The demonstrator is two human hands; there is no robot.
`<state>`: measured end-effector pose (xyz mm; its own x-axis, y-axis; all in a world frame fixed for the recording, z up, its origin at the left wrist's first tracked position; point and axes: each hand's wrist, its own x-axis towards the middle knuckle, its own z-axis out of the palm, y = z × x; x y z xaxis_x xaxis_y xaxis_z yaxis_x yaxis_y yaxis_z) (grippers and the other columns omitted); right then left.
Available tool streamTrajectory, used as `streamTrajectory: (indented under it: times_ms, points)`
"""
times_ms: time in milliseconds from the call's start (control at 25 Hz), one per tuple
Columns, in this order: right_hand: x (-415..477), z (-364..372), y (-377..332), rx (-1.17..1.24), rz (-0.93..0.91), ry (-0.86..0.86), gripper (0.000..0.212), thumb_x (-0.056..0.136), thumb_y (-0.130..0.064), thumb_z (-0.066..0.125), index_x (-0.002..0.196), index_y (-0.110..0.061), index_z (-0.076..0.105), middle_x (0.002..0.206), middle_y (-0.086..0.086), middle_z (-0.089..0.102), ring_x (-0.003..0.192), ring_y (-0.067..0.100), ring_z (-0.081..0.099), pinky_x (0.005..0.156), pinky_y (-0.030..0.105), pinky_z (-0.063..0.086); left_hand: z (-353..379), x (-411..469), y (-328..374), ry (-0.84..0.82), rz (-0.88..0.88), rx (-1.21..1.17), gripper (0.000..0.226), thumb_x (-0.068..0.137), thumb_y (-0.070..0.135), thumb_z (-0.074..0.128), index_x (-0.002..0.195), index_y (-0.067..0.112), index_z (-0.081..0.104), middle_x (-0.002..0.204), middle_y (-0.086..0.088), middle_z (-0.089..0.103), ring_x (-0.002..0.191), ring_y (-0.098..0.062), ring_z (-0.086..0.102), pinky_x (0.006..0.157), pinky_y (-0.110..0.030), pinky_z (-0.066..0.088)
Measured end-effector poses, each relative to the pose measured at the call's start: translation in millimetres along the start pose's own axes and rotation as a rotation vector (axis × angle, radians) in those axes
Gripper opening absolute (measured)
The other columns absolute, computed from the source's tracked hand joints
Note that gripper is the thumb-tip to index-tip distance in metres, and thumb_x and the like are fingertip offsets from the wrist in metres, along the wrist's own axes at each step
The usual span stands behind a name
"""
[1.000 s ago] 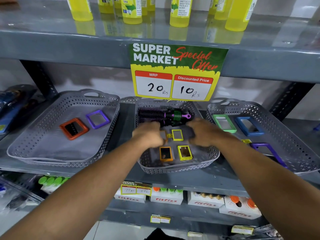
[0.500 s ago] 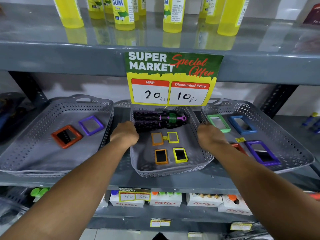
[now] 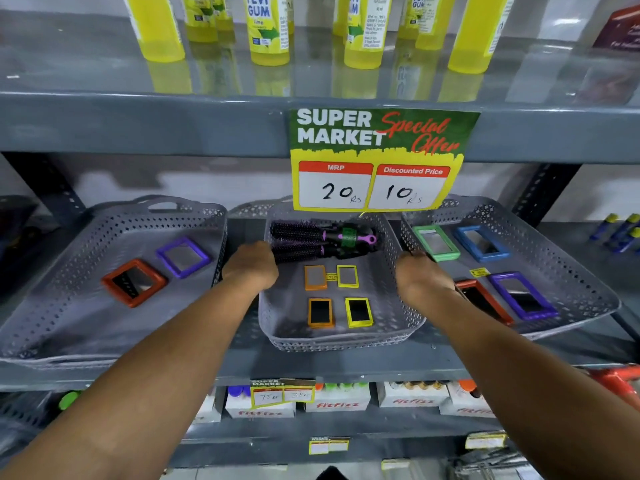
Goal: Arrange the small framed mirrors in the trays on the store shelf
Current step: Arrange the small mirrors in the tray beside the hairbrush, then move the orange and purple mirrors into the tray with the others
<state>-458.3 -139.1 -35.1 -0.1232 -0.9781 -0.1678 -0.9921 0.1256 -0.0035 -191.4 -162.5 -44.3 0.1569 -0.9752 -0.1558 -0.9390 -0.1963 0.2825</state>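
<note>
- Gripping the two side walls of the middle tray [image 3: 341, 337], the left hand [image 3: 251, 266] is curled over its left rim and the right hand [image 3: 420, 277] over its right rim; both are closed on the tray walls, though the fingertips are hidden on the far side of the hands.
- The middle tray sits on the grey shelf [image 3: 346, 367], between the left tray [image 3: 52, 306] and the right tray [image 3: 568, 261], its front edge near the shelf lip.
- Inside it four small mirrors lie flat in two rows: an orange mirror [image 3: 315, 277] beside a yellow mirror [image 3: 347, 276] at the back, and another orange mirror [image 3: 320, 312] beside another yellow mirror [image 3: 358, 311] nearer the front.
- Two round hairbrushes [image 3: 311, 239] lie across the back of this tray.
- In the left tray a red mirror [image 3: 134, 282] and a purple mirror [image 3: 183, 256] lie apart.
- The right tray holds a green mirror [image 3: 436, 243], a blue mirror [image 3: 482, 243], a second purple mirror [image 3: 523, 295] and a second red mirror [image 3: 483, 301], the last partly covered by the right forearm.
- A price sign [image 3: 379, 161] hangs from the shelf above, where yellow bottles [image 3: 268, 29] stand.
</note>
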Motion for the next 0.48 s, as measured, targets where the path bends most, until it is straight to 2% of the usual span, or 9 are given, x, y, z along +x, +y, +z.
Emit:
streamTrajectory:
  times_ms: [120, 280, 400, 480]
  points:
    - [-0.2, -6.3, -1.8, -0.003, 0.007, -0.01, 0.045, 0.087, 0.005, 0.053, 0.131, -0.004, 0.05, 0.131, 0.019, 0.05, 0.118, 0.039, 0.055, 0.09, 0.049, 0.052, -7.9, -6.2, -5.5, 0.037, 0.026, -0.008, 0.017, 0.091, 0.017, 0.055, 0.094, 0.005, 0.065, 0.091, -0.015, 0.067, 0.084, -0.033, 0.065, 0.067, -0.037, 0.05]
    - [6.4, -19.8, -27.3, -0.004, -0.111, 0.158, 0.055, 0.088, -0.006, 0.052, 0.141, -0.013, 0.04, 0.142, 0.019, 0.04, 0.13, 0.041, 0.04, 0.095, 0.052, 0.044, -33.2, -12.4, -26.2, 0.291, 0.093, 0.027, 0.033, 0.097, 0.03, 0.044, 0.109, 0.004, 0.061, 0.108, -0.022, 0.065, 0.101, -0.04, 0.06, 0.074, -0.039, 0.045]
    - [14.8, -35.8, -76.9, 0.032, -0.3, 0.256, 0.043, 0.091, -0.016, 0.054, 0.133, -0.011, 0.051, 0.138, 0.021, 0.051, 0.126, 0.042, 0.047, 0.099, 0.048, 0.046, -52.3, -4.3, -76.0, 0.443, 0.056, 0.118, 0.041, 0.093, 0.032, 0.045, 0.125, 0.007, 0.054, 0.127, -0.021, 0.057, 0.118, -0.041, 0.05, 0.095, -0.046, 0.042]
    - [18.2, -47.9, -116.0, 0.002, -0.423, 0.248, 0.036, 0.094, -0.019, 0.052, 0.129, -0.011, 0.056, 0.137, 0.019, 0.054, 0.125, 0.038, 0.05, 0.102, 0.043, 0.044, -59.1, -0.9, -117.9, 0.42, -0.058, 0.162, 0.055, 0.091, 0.034, 0.048, 0.137, 0.006, 0.042, 0.144, -0.023, 0.042, 0.133, -0.042, 0.034, 0.109, -0.049, 0.031]
